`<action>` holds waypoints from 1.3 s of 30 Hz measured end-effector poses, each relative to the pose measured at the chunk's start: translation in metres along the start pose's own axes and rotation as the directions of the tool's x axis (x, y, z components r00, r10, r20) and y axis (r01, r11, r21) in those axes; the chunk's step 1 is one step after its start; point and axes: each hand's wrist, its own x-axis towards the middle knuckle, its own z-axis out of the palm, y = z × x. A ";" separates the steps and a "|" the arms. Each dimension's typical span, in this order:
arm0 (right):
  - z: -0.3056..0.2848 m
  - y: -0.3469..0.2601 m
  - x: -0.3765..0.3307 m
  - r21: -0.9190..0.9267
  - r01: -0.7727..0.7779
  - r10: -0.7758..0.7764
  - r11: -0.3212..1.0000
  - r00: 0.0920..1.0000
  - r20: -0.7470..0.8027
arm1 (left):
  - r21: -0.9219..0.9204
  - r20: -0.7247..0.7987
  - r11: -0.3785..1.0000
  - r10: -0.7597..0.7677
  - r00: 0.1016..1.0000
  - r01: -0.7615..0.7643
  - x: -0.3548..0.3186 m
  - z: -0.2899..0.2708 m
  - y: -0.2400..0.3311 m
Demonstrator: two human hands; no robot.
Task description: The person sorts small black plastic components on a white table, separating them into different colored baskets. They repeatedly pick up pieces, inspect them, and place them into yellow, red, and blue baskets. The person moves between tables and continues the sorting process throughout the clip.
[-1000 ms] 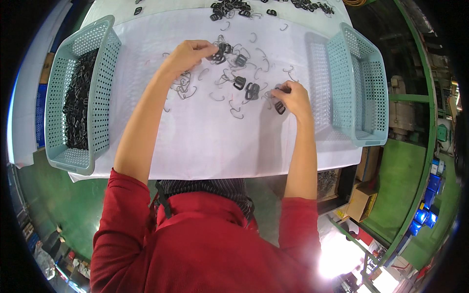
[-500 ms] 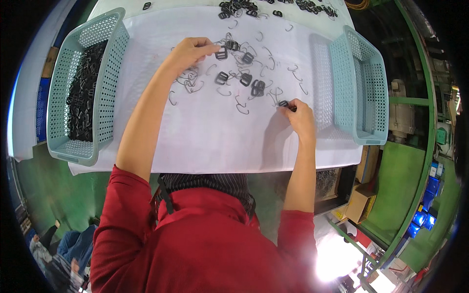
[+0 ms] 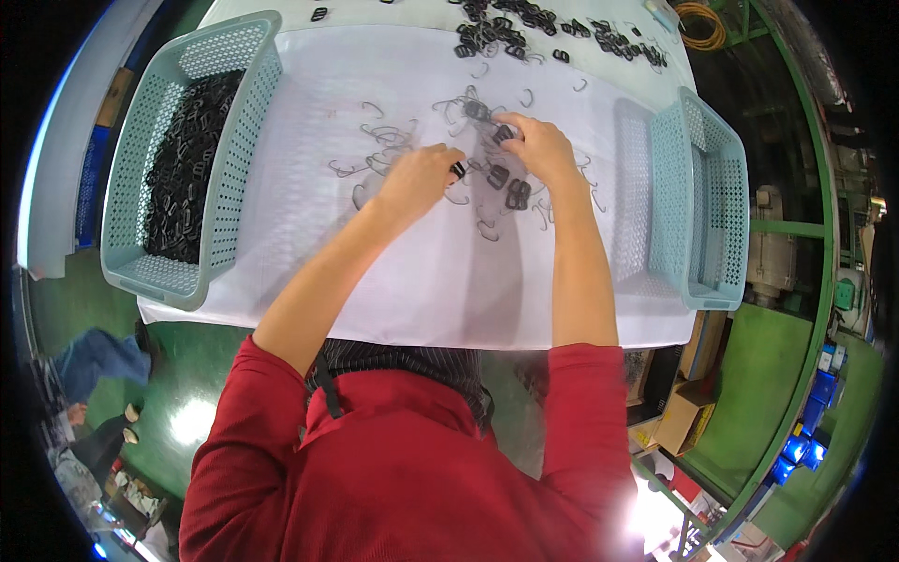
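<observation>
My left hand (image 3: pixel 419 183) is closed, its fingertips pinching a small black slide buckle (image 3: pixel 457 170) just above the white-covered table. Further right and a little farther off, my right hand (image 3: pixel 543 150) has thumb and forefinger closed on another black slide buckle (image 3: pixel 504 135). Between and below my hands lie more black buckles, among them a nearer pair (image 3: pixel 518 195) and one beside it (image 3: pixel 497 176). A farther buckle (image 3: pixel 476 110) rests among thin bent wire hooks (image 3: pixel 387 136), which are scattered around both hands.
A pale blue perforated basket (image 3: pixel 225 201) full of black buckles stands at the left. Another pale blue basket (image 3: pixel 670 197) stands at the right edge. Piles of black buckles (image 3: pixel 492 36) lie at the table's far side. A cardboard box (image 3: pixel 684 426) sits below, right.
My right hand has moved left and away from me, into the scattered buckles. My left hand has come nearer and to the right, onto a different buckle. The whole view has shifted slightly.
</observation>
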 end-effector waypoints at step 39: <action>-0.023 0.050 -0.019 0.508 -0.062 0.109 0.859 0.992 -0.062 | -0.060 0.047 0.998 -0.033 0.998 0.036 0.025 0.033 0.038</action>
